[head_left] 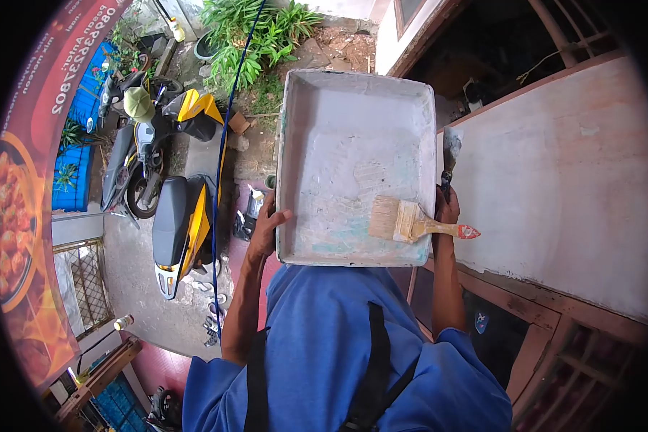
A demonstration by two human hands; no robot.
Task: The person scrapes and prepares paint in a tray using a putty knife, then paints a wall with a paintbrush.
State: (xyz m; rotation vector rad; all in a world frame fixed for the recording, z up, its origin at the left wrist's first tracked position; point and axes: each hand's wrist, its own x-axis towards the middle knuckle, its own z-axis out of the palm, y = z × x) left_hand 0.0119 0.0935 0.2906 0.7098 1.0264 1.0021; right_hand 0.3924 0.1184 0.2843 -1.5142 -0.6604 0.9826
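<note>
A shallow rectangular paint tray [353, 137], smeared with pale and greenish dried paint, is held up in front of my chest. My left hand [270, 225] grips its left rim, the thumb over the edge. Across the tray's lower right lies a wide paintbrush [410, 222], its bristles inside and its red-tipped wooden handle jutting over the right rim. Beside that rim my right hand [448, 209] is closed round the dark handle of a putty knife [452, 147], blade upward. The tray's edge partly hides these fingers, which also seem to support the tray.
On the right stands a pale, patchy wall [554, 165] above wooden frames. Motorbikes, one a yellow scooter [183, 230], are parked on the left. A dark blue cord [219, 165] hangs in front of them. Green plants [255, 43] grow at the back; a red banner [29, 201] hangs far left.
</note>
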